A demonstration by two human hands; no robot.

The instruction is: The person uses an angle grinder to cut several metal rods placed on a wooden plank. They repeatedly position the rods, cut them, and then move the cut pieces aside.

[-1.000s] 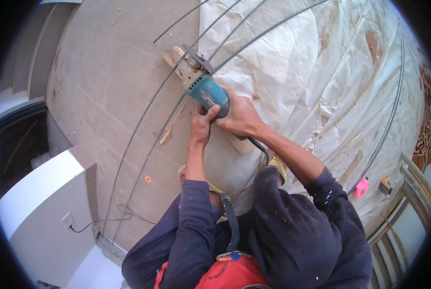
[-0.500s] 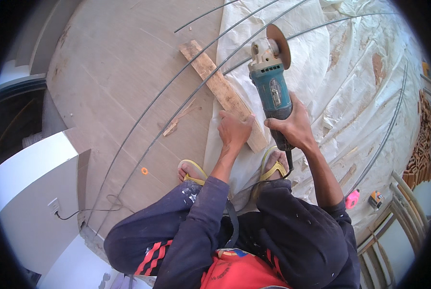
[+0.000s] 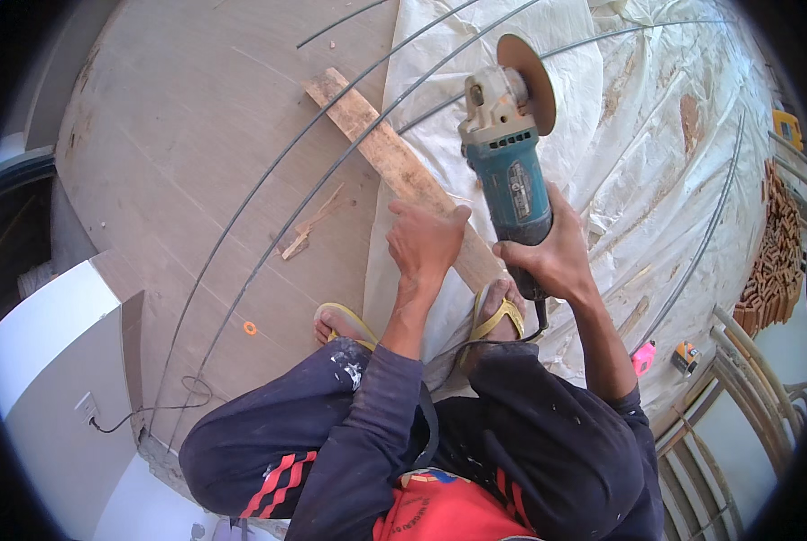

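My right hand is wrapped round the teal and black body of an angle grinder, held up with its head pointing away from me. Its thin brown disc stands edge-up at the far right of the head, without visible spin blur. Over a rough wooden plank, my left hand has its fingers curled in and its thumb sticking out to the right. Whatever those fingers hold, if anything, is hidden beneath the hand. The plank lies slantwise on the floor, its near end beside my right foot.
Long metal rods cross above the plank. White sheeting covers the right floor. Wood splinters and an orange ring lie left. A pink tape measure, a small box and stacked bricks are right. A power cord meets a wall socket.
The view has shifted, so the floor things appear further left. My left hand has turned slightly, its thumb now pointing more up and right. The grinder stays in my right hand, appearing slightly nearer.
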